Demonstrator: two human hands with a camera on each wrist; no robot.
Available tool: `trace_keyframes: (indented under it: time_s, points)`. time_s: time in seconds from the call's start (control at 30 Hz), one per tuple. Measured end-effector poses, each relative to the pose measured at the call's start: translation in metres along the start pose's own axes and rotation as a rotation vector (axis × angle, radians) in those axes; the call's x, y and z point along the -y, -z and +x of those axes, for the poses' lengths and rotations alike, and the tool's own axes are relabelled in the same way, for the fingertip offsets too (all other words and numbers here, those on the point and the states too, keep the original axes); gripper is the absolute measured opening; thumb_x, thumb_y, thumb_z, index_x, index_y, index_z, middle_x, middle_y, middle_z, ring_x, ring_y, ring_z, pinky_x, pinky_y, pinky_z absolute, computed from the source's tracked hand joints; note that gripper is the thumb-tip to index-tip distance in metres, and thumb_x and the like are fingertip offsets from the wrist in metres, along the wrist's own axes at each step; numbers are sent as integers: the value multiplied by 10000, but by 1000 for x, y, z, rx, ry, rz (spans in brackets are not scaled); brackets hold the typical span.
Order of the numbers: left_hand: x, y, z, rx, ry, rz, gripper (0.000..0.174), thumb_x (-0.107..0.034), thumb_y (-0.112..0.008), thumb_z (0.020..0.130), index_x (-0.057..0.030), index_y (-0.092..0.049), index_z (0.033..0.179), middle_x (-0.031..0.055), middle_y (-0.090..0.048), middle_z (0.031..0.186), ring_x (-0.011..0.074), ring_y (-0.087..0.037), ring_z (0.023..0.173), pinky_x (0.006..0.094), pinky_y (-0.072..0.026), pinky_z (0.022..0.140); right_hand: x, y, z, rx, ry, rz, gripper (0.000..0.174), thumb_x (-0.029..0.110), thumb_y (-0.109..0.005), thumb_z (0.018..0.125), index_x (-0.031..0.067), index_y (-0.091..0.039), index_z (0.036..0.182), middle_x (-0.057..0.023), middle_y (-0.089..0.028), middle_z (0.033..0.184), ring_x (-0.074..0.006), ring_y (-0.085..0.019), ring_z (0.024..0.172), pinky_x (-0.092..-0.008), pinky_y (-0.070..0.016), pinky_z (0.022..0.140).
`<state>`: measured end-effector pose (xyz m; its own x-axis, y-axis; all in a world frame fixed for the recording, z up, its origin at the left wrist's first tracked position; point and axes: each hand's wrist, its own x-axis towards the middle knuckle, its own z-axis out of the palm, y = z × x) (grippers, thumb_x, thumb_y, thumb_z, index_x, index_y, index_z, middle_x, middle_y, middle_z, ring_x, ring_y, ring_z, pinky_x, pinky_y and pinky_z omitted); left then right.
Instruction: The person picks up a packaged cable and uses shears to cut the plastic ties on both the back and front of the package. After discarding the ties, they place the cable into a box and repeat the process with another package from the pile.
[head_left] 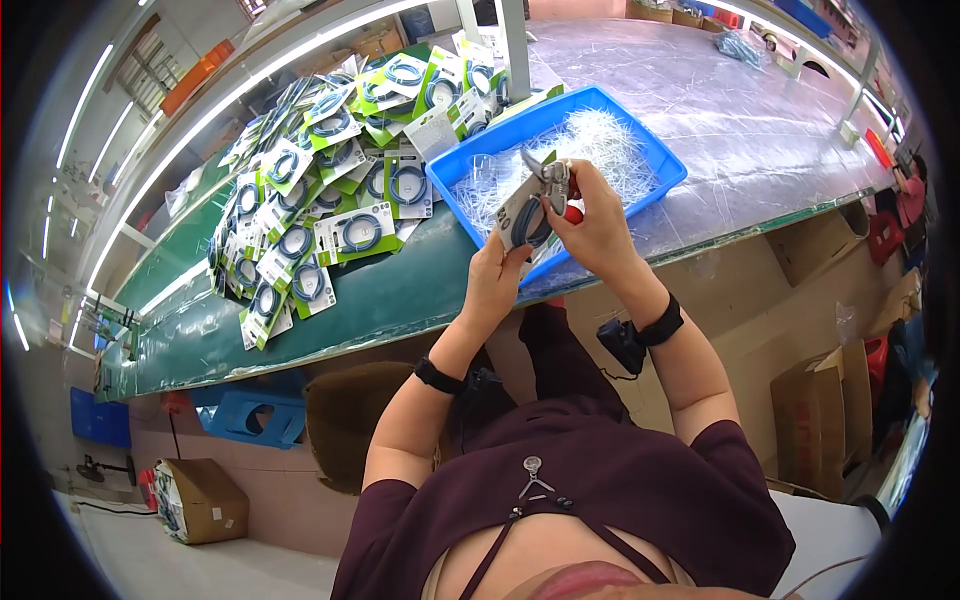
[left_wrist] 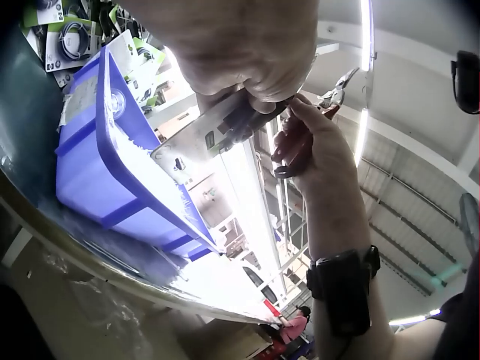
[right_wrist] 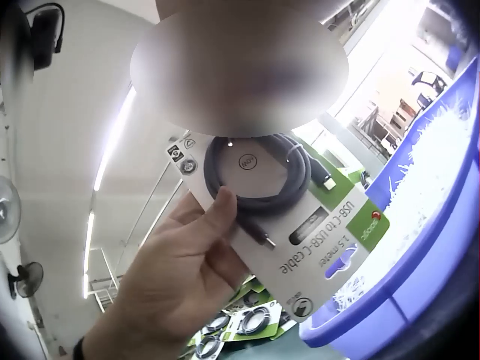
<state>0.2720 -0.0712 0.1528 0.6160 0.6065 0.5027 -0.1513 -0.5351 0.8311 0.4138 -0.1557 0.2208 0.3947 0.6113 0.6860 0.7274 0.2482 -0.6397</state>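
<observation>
Cutters point(head_left: 555, 182) with red handles sit in the closed grip of a worker's right hand point(head_left: 597, 220), beside a carded USB-C cable point(right_wrist: 281, 247) pinched by the left hand point(head_left: 490, 285) over the near left of a blue tray point(head_left: 658, 190) of white strips point(head_left: 605, 140) on the table point(head_left: 195, 340). Trimming appears under way; a next snip would call for blades clear of the cable. Carded cables point(head_left: 358, 232) heap at left.
</observation>
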Motion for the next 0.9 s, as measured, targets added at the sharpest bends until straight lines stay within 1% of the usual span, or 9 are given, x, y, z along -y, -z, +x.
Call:
trace_keyframes:
  time_s: [0.07, 0.2, 0.3, 0.53, 0.57, 0.63, 0.7, 0.83, 0.9]
  points:
    - [2, 0, -2, 0, -12, 16, 211, 22, -570, 899, 40, -515, 1102, 111, -649, 857, 135, -573, 710, 292, -478, 650, -2, 0, -2, -24, 159, -138, 358, -45, -676, 736, 8, -521, 1054, -131, -582, 890, -248, -612, 800, -337, -485, 713]
    - [-9, 3, -2, -14, -36, 46, 200, 13, -572, 896, 46, -511, 1084, 104, -636, 819, 137, -576, 687, 301, -476, 630, -4, -2, 2, -19, 224, -202, 397, -66, -667, 690, 5, -509, 1047, -156, -561, 897, -318, -600, 805, -367, -487, 716]
    - [-16, 11, -1, -30, -19, 46, 196, 3, -571, 898, 50, -507, 1077, 99, -627, 811, 130, -581, 707, 297, -477, 647, -8, -6, 7, -18, 142, -163, 368, -57, -653, 704, 12, -508, 1035, -157, -556, 877, -319, -588, 785, -373, -478, 698]
    - [-1, 87, -49, -32, 317, -384, 349, -21, -559, 905, 22, -458, 1236, 66, -600, 1032, 119, -556, 938, 270, -463, 815, -88, -16, 39, -103, 168, -306, 290, -11, -622, 752, 23, -507, 1016, -168, -531, 816, -330, -524, 689, -411, -431, 610]
    - [2, 107, -69, -109, 323, -361, 349, -21, -559, 905, 22, -458, 1236, 66, -600, 1032, 119, -556, 938, 270, -463, 815, -111, -13, 44, -122, 255, -440, 289, 19, -658, 771, 20, -522, 1027, -159, -556, 843, -313, -550, 705, -403, -443, 615]
    - [15, 146, -121, -196, 393, -237, 394, -35, -567, 900, 12, -441, 1271, 57, -583, 1075, 124, -545, 977, 272, -456, 852, -144, -4, 41, -62, 98, -480, 296, 120, -716, 812, 13, -562, 1041, -134, -591, 886, -253, -582, 763, -356, -467, 654]
    - [29, 182, -175, -303, 473, -150, 420, -55, -581, 892, 9, -438, 1282, 53, -575, 1088, 126, -538, 1000, 276, -451, 882, -136, 6, 36, -12, -63, -420, 306, 164, -706, 846, 7, -588, 1081, -56, -524, 805, -154, -503, 742, -274, -446, 693]
    - [54, 256, -295, -372, 699, 13, 468, -85, -616, 873, 23, -442, 1294, 89, -603, 1101, 158, -574, 1021, 292, -463, 896, -132, 15, 12, 16, -207, -138, 269, 170, -656, 899, 25, -594, 1117, -29, -548, 891, -108, -501, 780, -252, -434, 719]
    - [49, 272, -318, -276, 1045, 366, 499, -93, -632, 867, 19, -445, 1316, 146, -626, 1131, 201, -612, 1035, 310, -484, 881, -127, 12, 5, 35, -225, -106, 267, 165, -649, 907, 26, -589, 1127, -22, -542, 901, -102, -495, 788, -243, -429, 722]
